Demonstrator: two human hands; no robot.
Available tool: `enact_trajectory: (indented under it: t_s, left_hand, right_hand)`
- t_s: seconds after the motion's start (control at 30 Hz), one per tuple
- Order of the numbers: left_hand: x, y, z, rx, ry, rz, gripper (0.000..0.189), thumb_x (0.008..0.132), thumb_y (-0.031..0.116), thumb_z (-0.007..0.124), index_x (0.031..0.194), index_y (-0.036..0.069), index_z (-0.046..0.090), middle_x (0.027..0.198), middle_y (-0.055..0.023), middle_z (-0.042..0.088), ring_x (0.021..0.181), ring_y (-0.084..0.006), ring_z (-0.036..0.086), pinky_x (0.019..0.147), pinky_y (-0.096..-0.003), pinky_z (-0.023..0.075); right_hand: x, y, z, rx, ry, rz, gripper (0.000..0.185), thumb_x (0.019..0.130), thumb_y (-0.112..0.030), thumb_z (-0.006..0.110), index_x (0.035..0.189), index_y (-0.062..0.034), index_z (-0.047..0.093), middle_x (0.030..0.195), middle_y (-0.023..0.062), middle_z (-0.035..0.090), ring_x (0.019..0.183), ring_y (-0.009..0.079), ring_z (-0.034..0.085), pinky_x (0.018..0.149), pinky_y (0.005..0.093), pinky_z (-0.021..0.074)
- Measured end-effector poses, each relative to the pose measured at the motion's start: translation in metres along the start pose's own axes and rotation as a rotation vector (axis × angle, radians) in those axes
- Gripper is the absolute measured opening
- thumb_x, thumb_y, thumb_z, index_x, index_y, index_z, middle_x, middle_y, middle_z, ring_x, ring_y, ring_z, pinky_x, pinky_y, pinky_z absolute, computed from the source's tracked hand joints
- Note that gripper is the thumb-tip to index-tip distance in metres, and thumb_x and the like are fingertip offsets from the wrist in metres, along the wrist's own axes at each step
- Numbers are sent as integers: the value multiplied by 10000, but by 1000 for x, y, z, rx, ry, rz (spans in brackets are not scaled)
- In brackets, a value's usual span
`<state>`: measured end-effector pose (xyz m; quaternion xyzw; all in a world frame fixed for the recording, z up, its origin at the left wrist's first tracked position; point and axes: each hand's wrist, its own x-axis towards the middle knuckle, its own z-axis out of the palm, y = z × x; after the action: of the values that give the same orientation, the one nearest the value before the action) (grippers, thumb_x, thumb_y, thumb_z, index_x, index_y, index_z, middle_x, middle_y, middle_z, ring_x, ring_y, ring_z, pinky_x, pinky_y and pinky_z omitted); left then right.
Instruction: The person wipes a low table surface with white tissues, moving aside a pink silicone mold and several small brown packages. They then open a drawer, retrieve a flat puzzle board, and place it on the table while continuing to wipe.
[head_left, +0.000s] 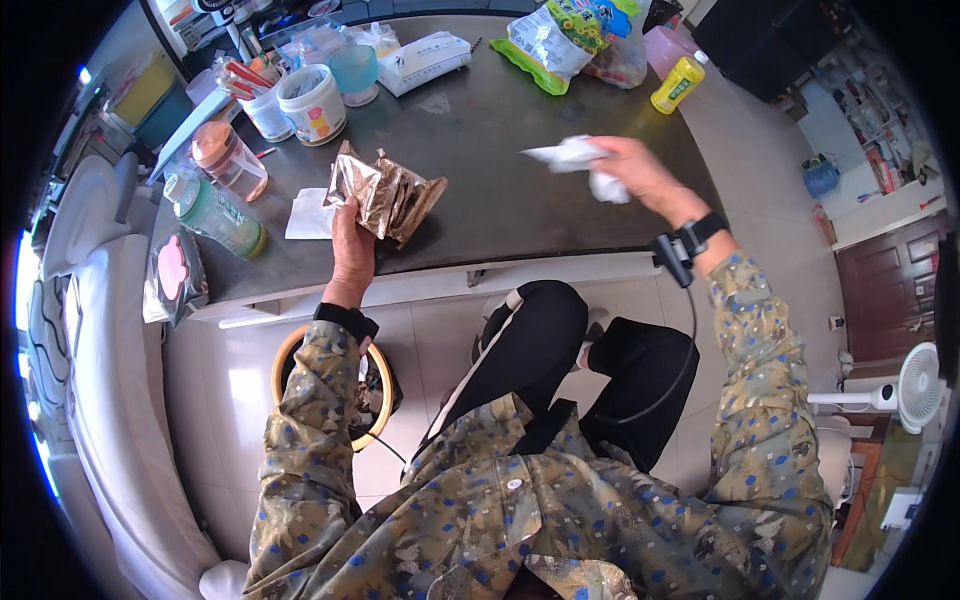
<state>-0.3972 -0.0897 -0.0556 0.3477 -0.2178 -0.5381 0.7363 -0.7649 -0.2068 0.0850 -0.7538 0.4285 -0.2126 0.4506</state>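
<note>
At the near left of the dark tabletop (480, 202), my left hand (352, 240) grips several shiny brown foil sachets (386, 191) in a bunch. A folded white paper (309, 215) lies beside them, partly hidden by the sachets and the hand. Over the right part of the table, my right hand (637, 169) is shut on a crumpled white tissue (574, 155), whose pointed end reaches left. Both wrists wear black straps, and a cable runs down from the right one.
Along the left stand a green-capped bottle (217, 217), a pink-lidded clear jar (231, 161) and a white tub (311, 105). Farther back are a tissue pack (425, 61), a snack bag (562, 41) and a yellow bottle (679, 82). Below my left forearm is a waste bin (385, 375).
</note>
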Motion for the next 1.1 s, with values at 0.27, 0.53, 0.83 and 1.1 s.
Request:
enact_trajectory:
  t_s: [0.27,0.53,0.83,1.1]
  left_hand:
    - [0,-1,0,28,21,12,472,897,355,446,1237,28,444,1215,-59,505,1140,-172,457,1003,-310,307]
    - [5,-2,-5,85,25,8,490,901,383,420,1233,24,452,1209,-62,516,1133,-177,463,999,-309,309]
    - [-4,4,7,-5,6,6,382,894,325,470,1127,23,491,1113,-55,521,1050,-153,479,948,-300,348]
    - [-3,3,5,-25,-4,9,424,874,314,496,1175,16,473,1162,-67,517,1073,-164,481,958,-302,345]
  right_hand:
    - [-46,143,-12,-650,499,213,371,739,-62,513,1097,-96,605,962,182,608,870,296,596,732,379,464]
    - [-3,20,194,-489,100,-202,374,705,-27,528,1076,-51,569,897,200,569,839,380,557,745,447,449]
    - [13,-25,165,103,-159,-7,197,779,-42,579,973,-24,608,797,21,596,734,108,547,659,288,455]
    - [-85,68,-4,-778,229,192,406,704,-82,668,1098,-84,569,942,183,592,913,341,570,805,389,450]
